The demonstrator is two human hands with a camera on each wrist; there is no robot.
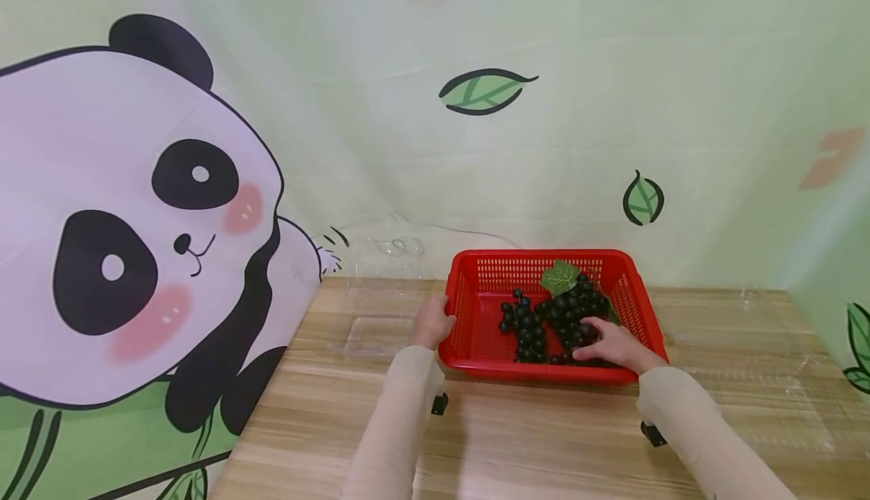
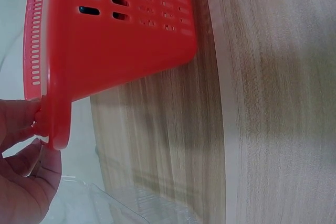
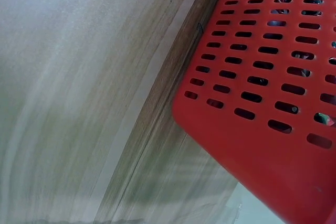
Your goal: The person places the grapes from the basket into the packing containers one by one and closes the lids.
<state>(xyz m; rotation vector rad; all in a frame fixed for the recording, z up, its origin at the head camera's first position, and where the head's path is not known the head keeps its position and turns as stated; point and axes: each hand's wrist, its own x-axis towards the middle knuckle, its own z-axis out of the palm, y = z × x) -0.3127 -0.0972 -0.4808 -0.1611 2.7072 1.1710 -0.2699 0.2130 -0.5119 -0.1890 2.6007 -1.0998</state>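
A red plastic basket with slotted walls stands on the wooden table. My left hand is at its left end; in the left wrist view the fingers and thumb pinch the rim. Bunches of dark grapes lie inside, with a green leaf at the back of the right-hand bunch. My right hand reaches over the front right of the basket, thumb and forefinger spread apart at the grapes. Its other fingers are hidden. The right wrist view shows the basket's slotted wall, not the hand.
A clear plastic container with its lid raised stands left of the basket. More clear containers lie on the right side of the table. Behind the table hangs a pale green backdrop with a panda and leaves.
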